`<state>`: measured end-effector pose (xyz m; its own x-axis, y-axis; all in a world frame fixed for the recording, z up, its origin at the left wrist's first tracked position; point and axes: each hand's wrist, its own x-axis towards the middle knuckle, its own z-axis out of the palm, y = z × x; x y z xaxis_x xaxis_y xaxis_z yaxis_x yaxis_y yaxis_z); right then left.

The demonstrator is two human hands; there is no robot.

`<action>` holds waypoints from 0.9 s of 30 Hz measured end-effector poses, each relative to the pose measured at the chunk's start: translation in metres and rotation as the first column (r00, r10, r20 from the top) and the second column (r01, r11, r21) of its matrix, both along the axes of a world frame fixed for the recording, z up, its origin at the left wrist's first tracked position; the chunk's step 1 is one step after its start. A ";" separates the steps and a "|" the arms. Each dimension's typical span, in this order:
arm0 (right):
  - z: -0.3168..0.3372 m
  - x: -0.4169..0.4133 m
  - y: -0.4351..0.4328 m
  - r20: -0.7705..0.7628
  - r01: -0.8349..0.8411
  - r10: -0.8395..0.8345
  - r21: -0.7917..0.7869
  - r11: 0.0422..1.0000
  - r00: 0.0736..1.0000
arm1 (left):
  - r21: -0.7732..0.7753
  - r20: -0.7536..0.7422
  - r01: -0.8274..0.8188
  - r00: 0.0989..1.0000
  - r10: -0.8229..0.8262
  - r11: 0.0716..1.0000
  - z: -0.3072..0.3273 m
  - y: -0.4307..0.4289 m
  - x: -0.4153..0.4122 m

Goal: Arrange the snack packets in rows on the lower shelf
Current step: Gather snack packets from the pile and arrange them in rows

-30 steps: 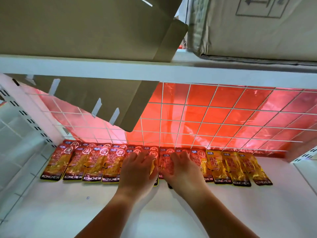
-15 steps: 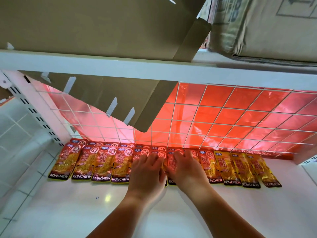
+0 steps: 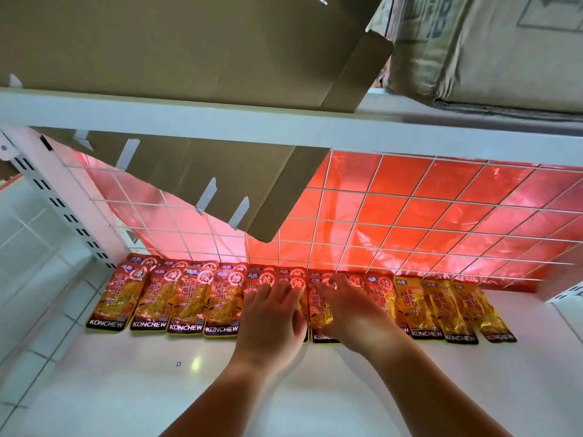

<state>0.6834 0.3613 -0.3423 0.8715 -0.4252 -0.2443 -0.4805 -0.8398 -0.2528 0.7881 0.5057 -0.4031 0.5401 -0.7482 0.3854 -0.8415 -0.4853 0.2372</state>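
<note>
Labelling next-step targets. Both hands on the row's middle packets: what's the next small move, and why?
Probably slide the middle packet back toward the wire grid with the right hand: its front edge looks slightly forward of the neighbouring packets. The left hand lies flat on the adjoining packets and could steady them.

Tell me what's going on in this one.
A person is lining up snack packets on the white lower shelf. They run in a row along the back, in front of the wire grid: red packets from the left, three yellow ones at the right end. The left hand and right hand lie side by side on packets mid-row, apparently squaring them up.
</note>
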 end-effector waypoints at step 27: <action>0.055 -0.034 -0.002 0.373 0.102 -0.075 -0.054 0.993 0.925 | -0.253 0.050 0.123 0.992 -0.114 0.960 0.053 -0.009 -0.019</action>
<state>0.6491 0.3596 -0.2874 0.8520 -0.5092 0.1220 -0.4376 -0.8203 -0.3682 0.7689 0.4970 -0.3505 0.4361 -0.6807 0.5886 -0.8994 -0.3087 0.3094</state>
